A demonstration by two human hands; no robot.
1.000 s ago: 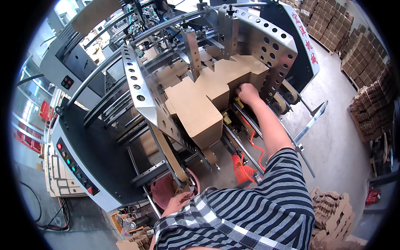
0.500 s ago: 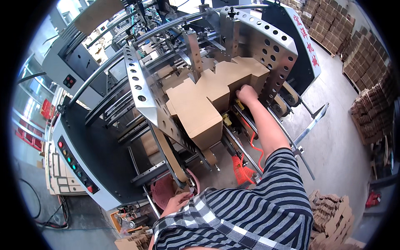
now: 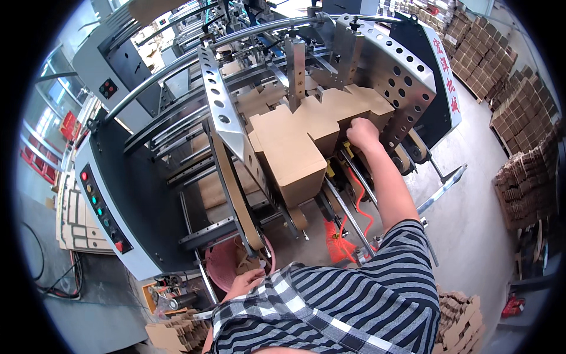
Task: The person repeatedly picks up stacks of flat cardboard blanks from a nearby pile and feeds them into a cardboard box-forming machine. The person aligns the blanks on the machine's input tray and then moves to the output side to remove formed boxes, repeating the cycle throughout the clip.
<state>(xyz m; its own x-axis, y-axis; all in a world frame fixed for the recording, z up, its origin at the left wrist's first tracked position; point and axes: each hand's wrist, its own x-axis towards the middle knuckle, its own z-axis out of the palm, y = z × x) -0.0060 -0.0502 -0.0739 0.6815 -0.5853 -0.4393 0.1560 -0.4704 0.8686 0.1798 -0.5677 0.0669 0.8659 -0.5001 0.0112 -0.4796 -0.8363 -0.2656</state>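
A stack of flat brown cardboard blanks (image 3: pixel 289 156) with notched edges stands on the machine between two perforated metal side plates. My right hand (image 3: pixel 362 133) is curled closed at the notch in the stack's near right side, just above a yellow fitting (image 3: pixel 346 152). Its fingertips are hidden, so what they grip, if anything, cannot be made out. Low by my waist, my left hand (image 3: pixel 246 282) has its fingers loosely stretched, beside a pink basket (image 3: pixel 221 265) holding cardboard scraps. I see nothing held in it.
The left perforated plate (image 3: pixel 227 112) and the right one (image 3: pixel 404 85) flank the stack. Metal rods (image 3: pixel 348 215) and an orange-red coiled hose (image 3: pixel 337 245) lie below it. A button panel (image 3: pixel 103 209) is at left. Bundled cardboard (image 3: pixel 522 189) stands along the right.
The view has shifted, so the machine appears farther right and more of the basket shows. My right hand stays at the same notch. My left hand remains low by the basket.
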